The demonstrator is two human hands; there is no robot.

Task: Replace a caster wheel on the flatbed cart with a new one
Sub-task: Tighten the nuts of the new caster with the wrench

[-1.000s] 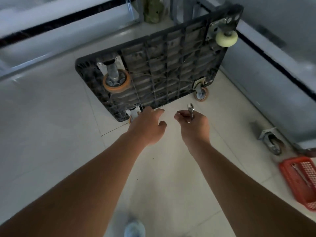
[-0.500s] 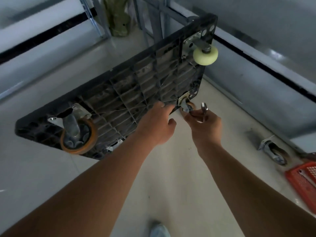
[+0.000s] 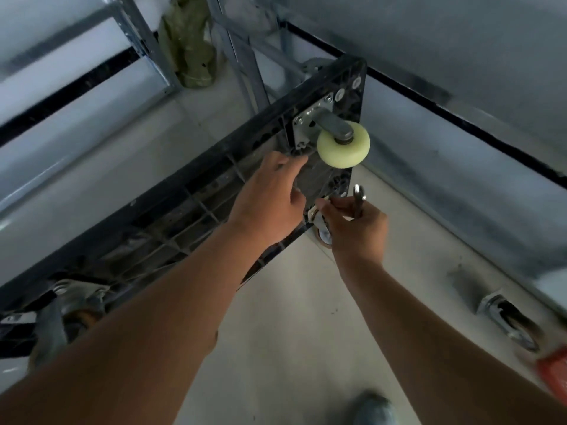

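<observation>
Cream caster wheel (image 3: 343,147) just above left hand (image 3: 270,199), beside its fingertips

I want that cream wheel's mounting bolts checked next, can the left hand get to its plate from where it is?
Probably yes. The left hand rests on the cart underside just below the plate of the cream wheel, fingers free, nothing between.

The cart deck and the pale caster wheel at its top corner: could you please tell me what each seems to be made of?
The cart deck looks like moulded black plastic, matt, judging by its ribbed grid underside. The pale caster wheel appears to be smooth cream plastic or nylon, softly glossy; its bracket looks like bright plated steel, shiny grey with bolt heads.
</observation>
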